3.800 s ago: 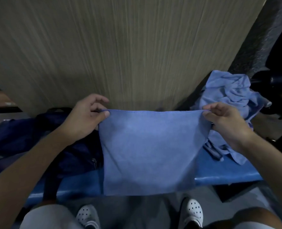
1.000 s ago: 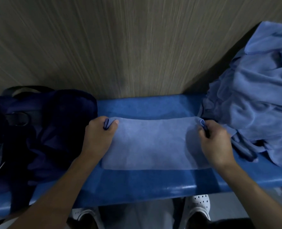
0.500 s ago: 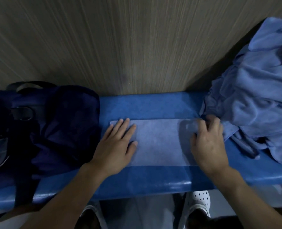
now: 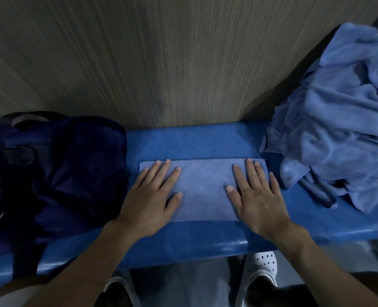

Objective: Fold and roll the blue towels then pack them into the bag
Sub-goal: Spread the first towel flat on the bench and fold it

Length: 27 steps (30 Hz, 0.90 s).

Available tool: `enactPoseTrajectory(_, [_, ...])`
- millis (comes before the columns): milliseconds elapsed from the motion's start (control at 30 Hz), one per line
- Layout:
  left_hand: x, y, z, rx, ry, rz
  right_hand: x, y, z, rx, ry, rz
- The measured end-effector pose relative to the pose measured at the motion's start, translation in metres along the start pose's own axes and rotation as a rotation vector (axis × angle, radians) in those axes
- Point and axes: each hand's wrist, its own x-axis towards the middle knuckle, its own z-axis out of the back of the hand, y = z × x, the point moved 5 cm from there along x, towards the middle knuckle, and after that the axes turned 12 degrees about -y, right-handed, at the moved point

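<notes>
A folded light-blue towel [image 4: 202, 187] lies flat as a rectangle on the blue bench [image 4: 192, 142]. My left hand [image 4: 153, 196] presses on its left end with straight, spread fingers. My right hand [image 4: 255, 193] lies flat on its right end in the same way. A dark navy bag [image 4: 72, 173] sits on the bench just left of the towel; its opening is hard to make out in the shadow. A heap of crumpled blue towels [image 4: 343, 120] is piled at the right end of the bench.
A wood-grain wall [image 4: 161, 58] rises directly behind the bench. The bag's grey handle [image 4: 28, 117] and strap ring [image 4: 19, 155] show at far left. White perforated shoes [image 4: 264, 264] stand on the floor below the bench's front edge.
The towel went from hanging between pinching hands to lying folded on the bench. Both hands let go of its corners and now lie flat on it, the right one flattening last.
</notes>
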Motion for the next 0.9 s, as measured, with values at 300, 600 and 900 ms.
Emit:
enactPoseTrajectory(300, [0.026, -0.072, 0.012, -0.059, -0.09, -0.093, -0.017, -0.003, 0.017, 0.07, -0.051, -0.095])
enactPoseTrajectory(600, [0.04, -0.098, -0.018, 0.018, -0.018, -0.132, -0.035, -0.014, 0.021, 0.037, -0.067, -0.215])
enactPoseTrajectory(900, [0.047, -0.144, -0.022, -0.028, -0.001, -0.214, -0.036, -0.038, 0.033, 0.261, -0.082, -0.434])
